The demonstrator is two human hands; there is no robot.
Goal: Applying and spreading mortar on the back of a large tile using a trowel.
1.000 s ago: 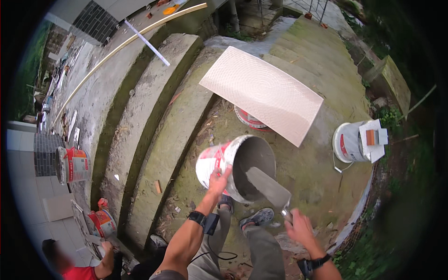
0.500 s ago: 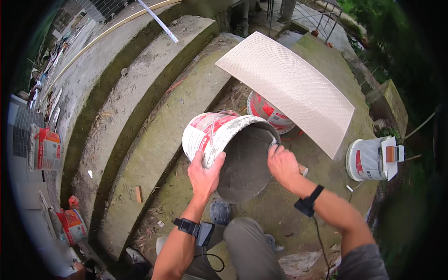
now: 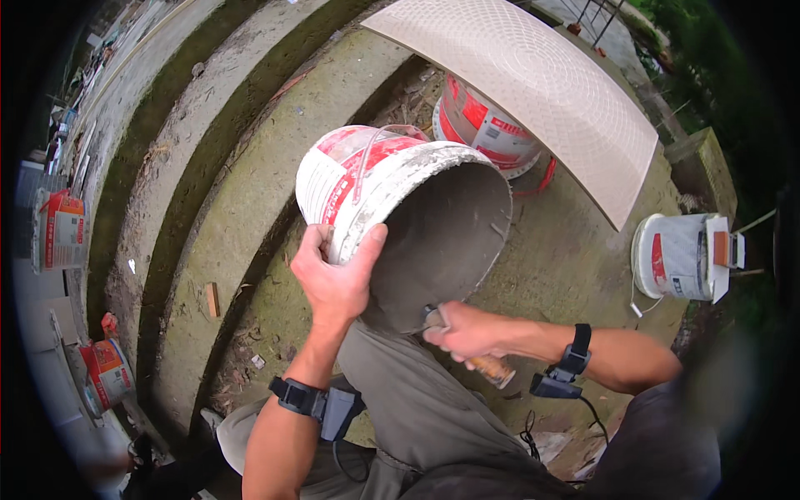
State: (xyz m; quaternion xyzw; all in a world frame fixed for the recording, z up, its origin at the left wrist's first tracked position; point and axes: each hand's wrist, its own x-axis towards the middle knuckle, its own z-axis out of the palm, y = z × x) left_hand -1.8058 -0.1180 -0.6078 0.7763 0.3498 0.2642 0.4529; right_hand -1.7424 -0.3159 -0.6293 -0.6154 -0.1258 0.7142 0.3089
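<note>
A white and red plastic bucket (image 3: pixel 342 171) is tipped with its mouth toward me, wet grey mortar (image 3: pixel 433 250) coating its inside. My left hand (image 3: pixel 337 275) grips the near left side of its crusted rim, thumb over the edge. In my right hand (image 3: pixel 467 329) is a wooden-handled trowel (image 3: pixel 493 372), held at the lower lip of the bucket. Its metal neck shows in front of my fingers; I cannot make out the blade. The bucket's lower edge is close to my knee.
A large pale tile (image 3: pixel 533 92) with a curved pattern rests on a second red and white bucket (image 3: pixel 483 129). Another bucket (image 3: pixel 679 257) stands at right with a block-like tool on top. Concrete steps (image 3: pixel 225 175) curve along the left, with a wood scrap (image 3: pixel 212 300) on one.
My right hand has brought the trowel from the bucket's far right rim down to its near lip. The bucket sits higher and tilts more toward me, my left hand still on its rim.
</note>
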